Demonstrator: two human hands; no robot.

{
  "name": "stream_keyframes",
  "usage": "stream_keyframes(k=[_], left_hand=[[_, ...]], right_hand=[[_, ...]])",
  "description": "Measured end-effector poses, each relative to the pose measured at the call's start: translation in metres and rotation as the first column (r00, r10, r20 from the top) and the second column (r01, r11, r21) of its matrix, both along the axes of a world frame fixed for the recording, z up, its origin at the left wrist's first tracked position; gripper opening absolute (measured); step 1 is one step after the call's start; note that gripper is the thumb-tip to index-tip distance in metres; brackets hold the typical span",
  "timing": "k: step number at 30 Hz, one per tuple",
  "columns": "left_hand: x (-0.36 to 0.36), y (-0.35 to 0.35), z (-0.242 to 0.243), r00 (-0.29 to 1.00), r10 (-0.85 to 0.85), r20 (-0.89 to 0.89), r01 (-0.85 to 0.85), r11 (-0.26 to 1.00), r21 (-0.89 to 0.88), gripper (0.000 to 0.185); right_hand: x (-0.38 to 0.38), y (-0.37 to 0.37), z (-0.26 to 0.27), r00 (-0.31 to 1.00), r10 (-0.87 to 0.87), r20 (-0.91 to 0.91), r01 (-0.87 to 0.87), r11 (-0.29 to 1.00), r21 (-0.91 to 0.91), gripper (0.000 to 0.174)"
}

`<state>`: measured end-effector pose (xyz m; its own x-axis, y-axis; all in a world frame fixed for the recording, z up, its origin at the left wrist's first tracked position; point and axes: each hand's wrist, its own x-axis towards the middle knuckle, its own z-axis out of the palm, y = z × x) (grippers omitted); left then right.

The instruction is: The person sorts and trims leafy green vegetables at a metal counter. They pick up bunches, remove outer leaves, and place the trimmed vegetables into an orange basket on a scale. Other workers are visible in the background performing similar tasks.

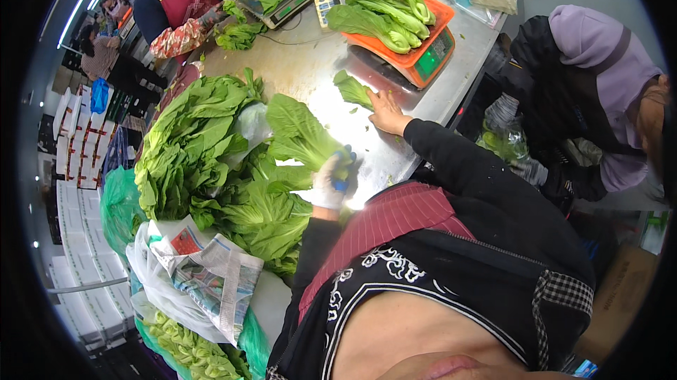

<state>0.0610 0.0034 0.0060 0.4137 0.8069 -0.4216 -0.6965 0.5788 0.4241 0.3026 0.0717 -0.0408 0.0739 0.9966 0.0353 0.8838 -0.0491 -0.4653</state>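
My left hand (329, 183), in a white glove with blue fingertips, grips the base of a leafy green head (296, 126) whose broad leaves spread up and away. Bare, my right hand (387, 110) has its fingers around the stem end of a smaller leafy green (350, 89) low over the steel table. A large heap of leafy greens (195, 142) lies left of my left hand, with more loose heads (264, 216) beside my wrist. Beyond my right hand, several trimmed heads (389, 20) rest on the orange pan of a digital scale (423, 70).
Across the steel table (307, 57), a person in patterned sleeves (180, 39) handles greens by a second scale (288, 4). Another person in a lilac hood (592, 36) holds a bag of greens (502, 139) at right. Newspaper (217, 274) covers plastic bags (153, 274) at lower left.
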Motion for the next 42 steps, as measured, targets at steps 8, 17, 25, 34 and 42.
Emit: stream_keyframes(k=[8,17,25,34,42], left_hand=[[0.023,0.031,-0.063,0.983,-0.093,-0.158,0.070,0.987,-0.147,0.022],[0.041,0.039,-0.006,0.865,-0.245,-0.437,0.246,0.968,-0.056,0.029],[0.030,0.026,-0.042,0.910,-0.033,-0.414,0.068,0.995,0.070,0.020],[0.018,0.043,0.023,-0.019,0.419,-0.908,0.425,0.825,0.372,0.107],[-0.192,0.122,0.198,-0.810,0.573,-0.123,0.356,0.648,0.674,0.077]], right_hand=[[-0.034,-0.033,-0.030,0.869,0.074,-0.489,0.002,0.988,0.151,0.058],[-0.036,-0.037,-0.008,0.734,-0.100,-0.672,0.155,0.988,0.022,0.052],[-0.018,-0.021,-0.062,0.595,-0.105,-0.797,0.202,0.979,0.021,0.033],[0.001,-0.038,-0.032,0.414,-0.181,-0.892,0.224,0.970,-0.092,0.031],[-0.002,-0.031,-0.042,0.540,-0.152,-0.828,0.149,0.985,-0.084,0.034]])
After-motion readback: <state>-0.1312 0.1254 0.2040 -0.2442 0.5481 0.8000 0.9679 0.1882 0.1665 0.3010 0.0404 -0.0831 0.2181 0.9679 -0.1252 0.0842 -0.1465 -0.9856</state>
